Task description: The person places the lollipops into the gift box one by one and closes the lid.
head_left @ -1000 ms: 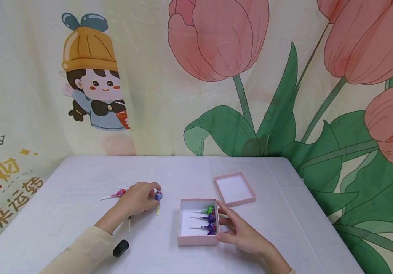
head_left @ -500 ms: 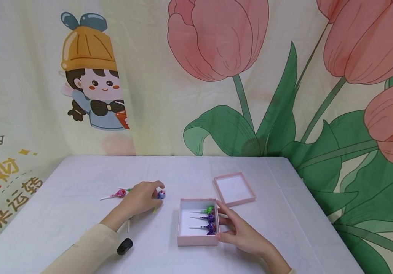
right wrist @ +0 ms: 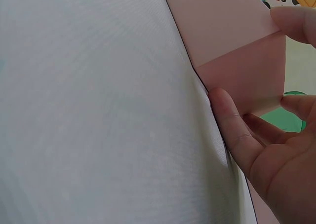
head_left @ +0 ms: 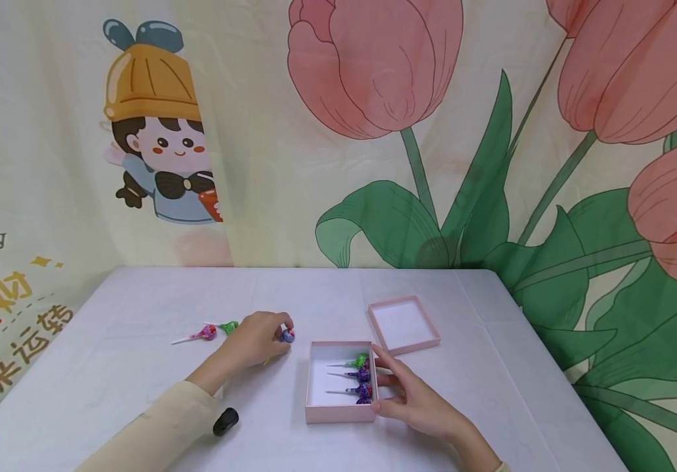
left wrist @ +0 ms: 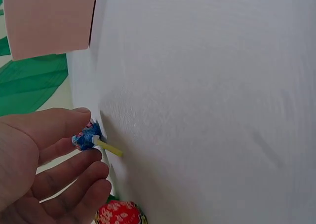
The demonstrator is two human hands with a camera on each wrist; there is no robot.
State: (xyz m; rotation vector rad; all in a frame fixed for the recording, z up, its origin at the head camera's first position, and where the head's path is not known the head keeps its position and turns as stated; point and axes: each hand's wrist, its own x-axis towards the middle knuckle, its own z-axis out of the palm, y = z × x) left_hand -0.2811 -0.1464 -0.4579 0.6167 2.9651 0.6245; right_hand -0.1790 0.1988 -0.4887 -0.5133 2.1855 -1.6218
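My left hand [head_left: 256,341] pinches a blue-wrapped lollipop [head_left: 288,335] between thumb and fingers, just left of the open pink box [head_left: 340,415]. In the left wrist view the yellow stick of this lollipop [left wrist: 88,136] points away from the palm. My right hand [head_left: 412,398] holds the box at its right side, with fingertips on the wall and corners. Inside the box, a green lollipop [head_left: 361,361] and several purple lollipops [head_left: 364,375] lie in a row along the right wall, white sticks pointing left.
Behind the box lies its pink-rimmed lid [head_left: 405,324]. A pink lollipop [head_left: 207,332] and a green lollipop [head_left: 229,327] lie left of my left hand. A red-wrapped lollipop [left wrist: 120,214] shows under that hand. A small black object [head_left: 225,421] sits by the left sleeve.
My left hand has moved right towards the box with the blue lollipop, uncovering the green lollipop on the table. The black object has also shifted right. My right hand and the box stay put.
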